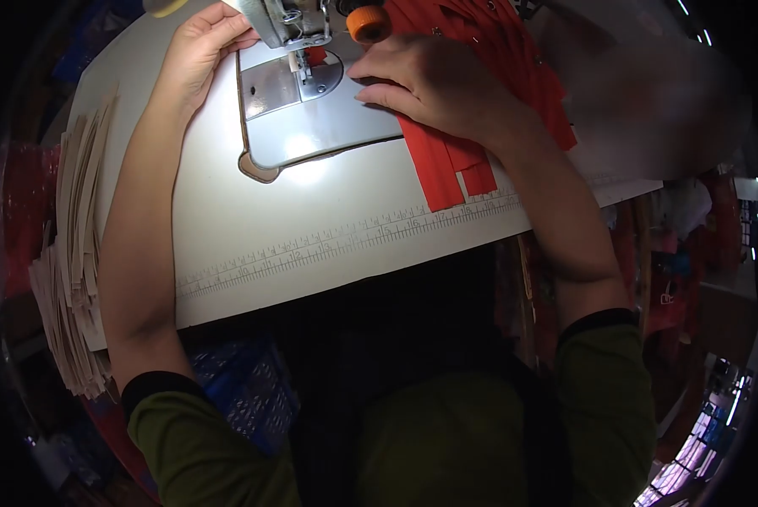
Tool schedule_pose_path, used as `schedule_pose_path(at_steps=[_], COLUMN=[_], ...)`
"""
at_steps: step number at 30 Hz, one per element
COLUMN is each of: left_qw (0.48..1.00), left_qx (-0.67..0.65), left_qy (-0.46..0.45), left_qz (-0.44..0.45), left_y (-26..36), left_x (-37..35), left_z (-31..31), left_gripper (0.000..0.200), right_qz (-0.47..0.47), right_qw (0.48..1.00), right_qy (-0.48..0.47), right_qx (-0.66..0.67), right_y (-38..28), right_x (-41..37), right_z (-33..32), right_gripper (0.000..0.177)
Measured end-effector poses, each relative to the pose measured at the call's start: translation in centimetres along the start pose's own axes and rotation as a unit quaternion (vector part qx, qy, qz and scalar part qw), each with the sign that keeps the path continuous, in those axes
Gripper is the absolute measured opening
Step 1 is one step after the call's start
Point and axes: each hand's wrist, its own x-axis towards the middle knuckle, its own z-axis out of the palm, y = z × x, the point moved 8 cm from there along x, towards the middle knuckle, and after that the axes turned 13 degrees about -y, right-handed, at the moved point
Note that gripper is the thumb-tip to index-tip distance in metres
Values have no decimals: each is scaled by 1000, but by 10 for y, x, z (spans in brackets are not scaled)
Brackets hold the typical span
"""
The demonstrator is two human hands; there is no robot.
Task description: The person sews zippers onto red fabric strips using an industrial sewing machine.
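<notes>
— How is your left hand?
— My left hand (205, 42) is at the left side of the sewing machine head (265, 19). Its thumb and fingers are bent close together, but the tips are partly hidden, so I cannot tell if they grasp something.
— And the right one?
— My right hand (425, 80) lies over the red fabric strips (434, 169), with fingers half bent. I cannot tell if it grips them.
— Where exactly are these strips?
— Under and beyond my right hand; some ends come out toward me, to the ruler scale (336, 241) on the table (218, 203).
— What is between your hands?
— The presser foot (303, 68) and the metal machine bed (328, 135). An orange knob (368, 24) is just beyond my right fingers.
— And farther out?
— Left of my left forearm, a bundle of pale strips (83, 211) lies at the table's edge. Below the table, nearer to my body than both hands, is a blue plastic basket (248, 393).
</notes>
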Motion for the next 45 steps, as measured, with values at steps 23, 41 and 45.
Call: schedule_pose_path(at_steps=[23,41,45], left_qw=[989,975,984], left_qx=[-93,-184,-104], left_qy=[-16,-57,-87], left_qz=[-109,-108,-113], left_y=[48,57,55], left_x=[-53,-102,-104], left_z=[24,110,112], left_gripper=[24,29,29], right_qz=[-2,-18,-1], right_qw=[999,997,982], right_qy=[-21,13,58], right_qx=[49,68,182], right_y=[-3,-17,-25], right_x=[-1,0,4], right_z=[-7,-15,-11], right_gripper=[30,27,26])
